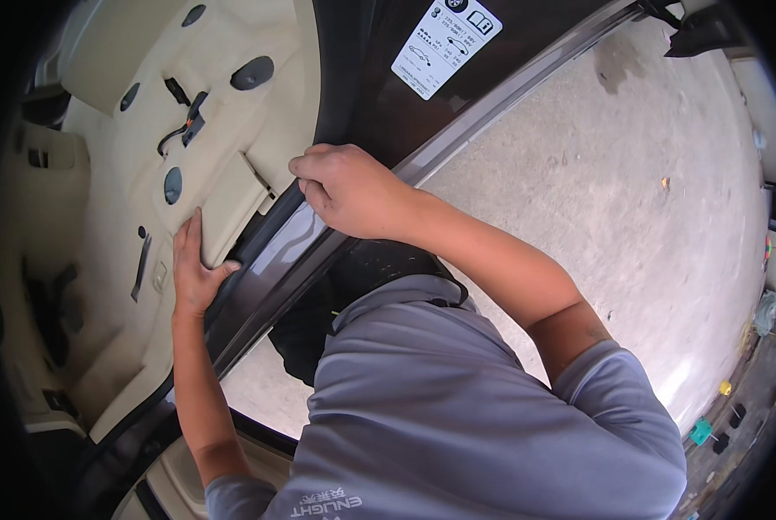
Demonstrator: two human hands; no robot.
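Observation:
A beige sill trim panel (223,201) lies along the edge of a car's door opening. My left hand (199,270) presses on it, fingers stretched over the beige surface and thumb apart near the dark gap at its outer edge. A black rubber door seal (277,208) follows the body edge between the trim and the painted sill (275,251). Farther along, beyond the trim's end, my right hand (346,189) is closed with its fingertips curled over the seal. What lies under the right fingers is partly hidden.
Beige carpet (110,217) covers the car floor, with dark oval holes and a wiring connector (195,119) standing up. A white label (446,48) is on the dark door pillar. Outside is concrete floor (596,199), with small coloured items, including a green one (700,431), at the right.

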